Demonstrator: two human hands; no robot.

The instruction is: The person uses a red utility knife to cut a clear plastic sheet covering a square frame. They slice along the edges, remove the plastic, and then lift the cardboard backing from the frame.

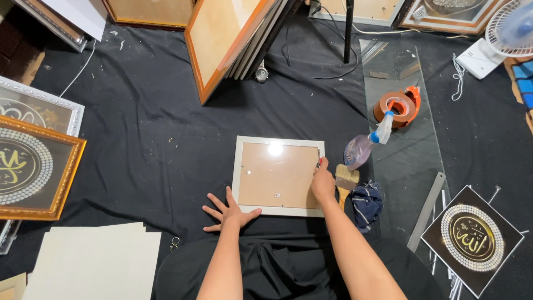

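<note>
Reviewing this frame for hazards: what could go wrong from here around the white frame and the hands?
1. The right hand holds a small tool at the white frame's right edge; a slip might mark the panel or nick the fingers.
2. The left hand braces only the lower left corner, so the frame may slide on the black cloth.
3. The loose glass sheet lies close by, under the spray bottle and tape dispenser; a knock could crack it.

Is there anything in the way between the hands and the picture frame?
No, nothing visible. The left hand rests flat at the lower left corner of the white picture frame, and the right hand is already on its right edge, pinching something small I can't make out. The paintbrush lies off to the right.
</note>
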